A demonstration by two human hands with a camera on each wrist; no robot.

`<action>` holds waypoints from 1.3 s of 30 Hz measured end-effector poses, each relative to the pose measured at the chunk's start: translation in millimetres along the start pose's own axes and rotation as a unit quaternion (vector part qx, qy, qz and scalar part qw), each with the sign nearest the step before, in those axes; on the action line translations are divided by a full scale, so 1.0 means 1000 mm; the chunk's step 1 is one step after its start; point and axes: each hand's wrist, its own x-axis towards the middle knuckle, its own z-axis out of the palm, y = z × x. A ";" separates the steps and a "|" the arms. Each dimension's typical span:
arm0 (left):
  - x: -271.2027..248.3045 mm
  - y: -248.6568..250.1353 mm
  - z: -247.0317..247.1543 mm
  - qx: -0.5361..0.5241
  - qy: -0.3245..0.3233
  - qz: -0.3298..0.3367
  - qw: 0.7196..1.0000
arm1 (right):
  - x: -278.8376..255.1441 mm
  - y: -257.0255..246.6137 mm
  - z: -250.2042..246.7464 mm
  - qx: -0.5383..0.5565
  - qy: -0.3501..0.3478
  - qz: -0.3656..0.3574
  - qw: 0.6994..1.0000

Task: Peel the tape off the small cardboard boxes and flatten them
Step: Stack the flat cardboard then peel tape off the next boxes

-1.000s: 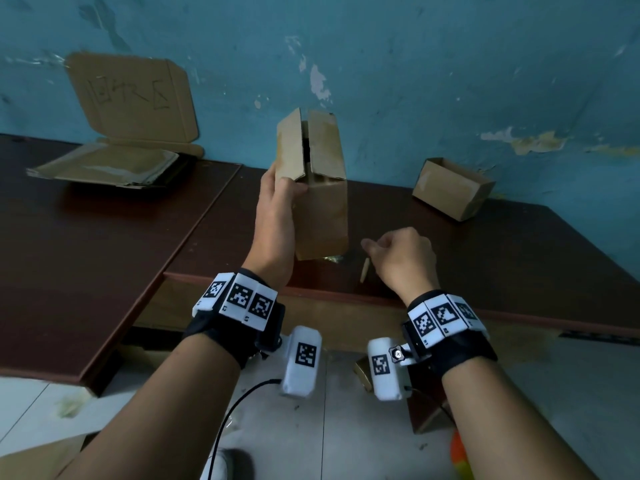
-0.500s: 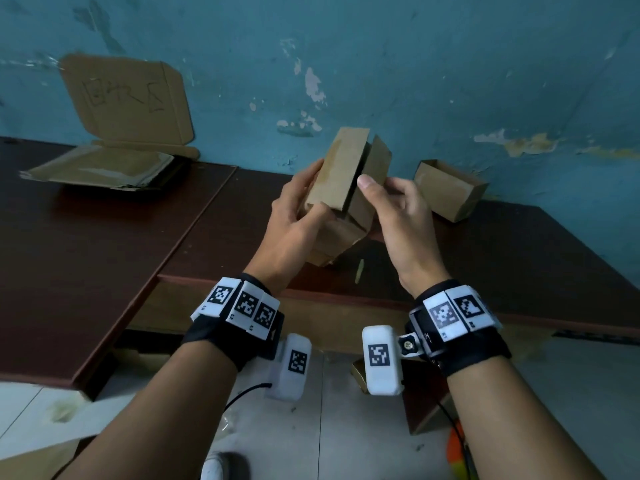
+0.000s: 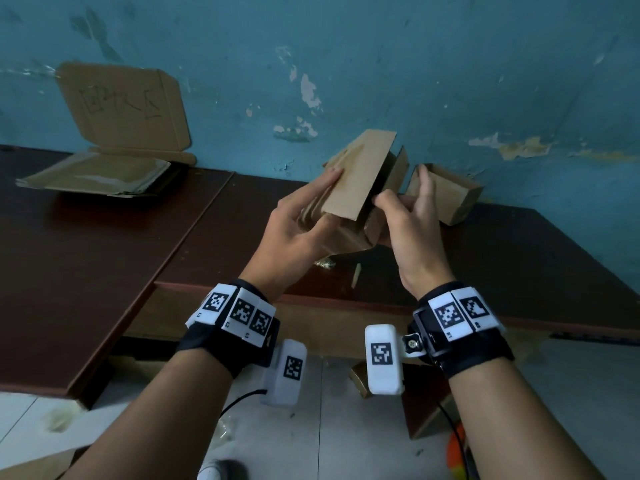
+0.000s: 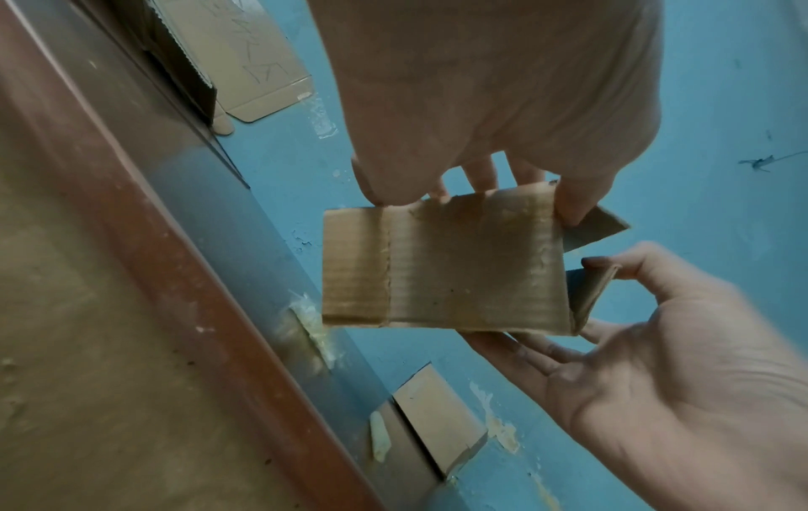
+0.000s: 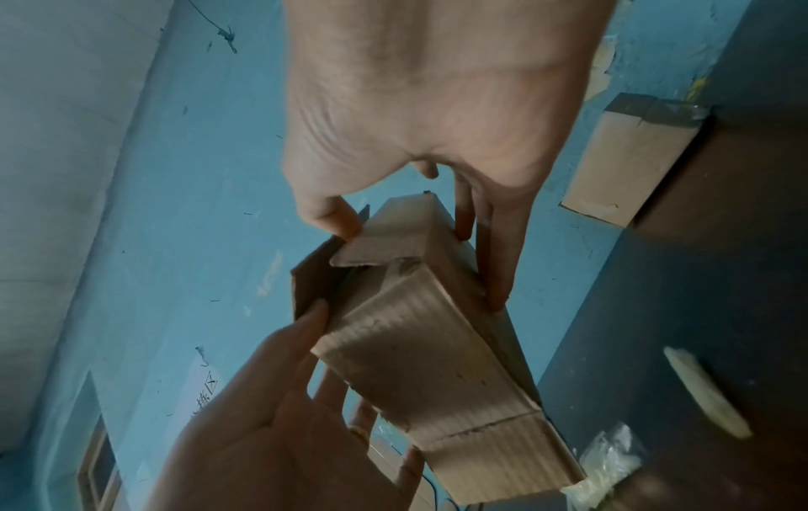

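Observation:
I hold a small brown cardboard box [image 3: 360, 181] in the air over the dark table [image 3: 104, 271], tilted to the right with its end flaps standing open. My left hand [image 3: 322, 202] grips its left side, thumb on the near face and fingers behind. My right hand [image 3: 398, 188] pinches the right end, with the thumb on a small flap [image 5: 367, 252] and the fingers along the side. The left wrist view shows the box [image 4: 437, 269] side on, and its far side is hidden. A second small box [image 3: 446, 192] lies against the blue wall.
A pile of flattened cardboard [image 3: 97, 174] lies at the far left, with a cardboard sheet [image 3: 128, 105] leaning on the wall behind it. A crumpled bit of clear tape [image 3: 325, 265] and a pale strip [image 3: 356, 275] lie on the table near its front edge [image 3: 346, 299].
A second ago my left hand alone held the box upright and my right hand was low by the table. The right hand has come up and taken the box, which now tilts right.

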 end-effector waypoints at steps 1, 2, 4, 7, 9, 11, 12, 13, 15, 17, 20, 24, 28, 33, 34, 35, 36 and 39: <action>0.000 -0.001 0.001 -0.005 0.006 0.006 1.000 | -0.001 -0.001 0.001 0.006 0.004 -0.003 1.000; -0.001 -0.002 0.003 -0.017 0.012 0.010 1.000 | -0.001 -0.002 0.001 0.012 0.011 -0.007 1.000; -0.001 -0.002 0.005 -0.043 0.029 0.015 0.999 | -0.002 -0.002 0.001 0.026 0.020 -0.017 0.999; 0.001 -0.005 0.002 -0.065 0.076 0.013 0.995 | 0.000 0.000 0.000 0.015 0.013 -0.040 0.999; 0.002 -0.006 0.001 -0.067 0.099 0.007 0.993 | -0.003 -0.002 -0.001 -0.004 0.012 -0.046 0.999; 0.002 -0.006 0.002 -0.062 0.120 0.004 0.991 | -0.008 -0.005 0.000 -0.013 0.009 -0.049 0.999; 0.002 -0.005 0.002 -0.063 0.130 -0.003 0.990 | -0.010 -0.006 0.001 -0.013 0.006 -0.048 0.999; 0.002 -0.005 0.003 -0.066 0.145 -0.011 0.987 | -0.012 -0.005 0.002 -0.015 0.004 -0.048 0.999; 0.003 -0.003 0.003 -0.089 0.173 -0.025 0.981 | -0.013 -0.003 0.006 -0.019 0.008 -0.057 0.998; 0.005 0.001 0.002 -0.101 0.200 -0.041 0.974 | -0.013 0.000 0.008 -0.016 0.004 -0.071 0.997; 0.006 0.000 0.000 -0.115 0.218 -0.056 0.967 | -0.010 0.003 0.011 -0.005 -0.006 -0.084 0.996; 0.005 -0.001 -0.001 -0.145 0.214 -0.049 0.965 | -0.004 0.012 0.006 -0.002 0.021 -0.062 0.998; 0.003 0.002 0.001 -0.143 0.202 -0.029 0.968 | 0.003 0.016 0.002 -0.114 0.061 -0.075 0.989; 0.003 0.001 0.005 -0.089 0.176 0.010 0.980 | 0.003 0.015 0.001 -0.318 0.082 -0.070 0.942; 0.003 0.001 0.006 -0.079 0.169 0.016 0.982 | 0.002 0.017 0.001 -0.356 0.100 -0.081 0.926; 0.002 0.000 0.007 -0.075 0.165 0.017 0.983 | 0.002 0.020 0.001 -0.387 0.113 -0.093 0.911; 0.002 0.000 0.008 -0.076 0.161 0.013 0.984 | 0.001 0.021 0.001 -0.406 0.121 -0.102 0.900; 0.002 0.000 0.007 -0.087 0.156 0.001 0.984 | 0.000 0.018 0.001 -0.422 0.127 -0.093 0.893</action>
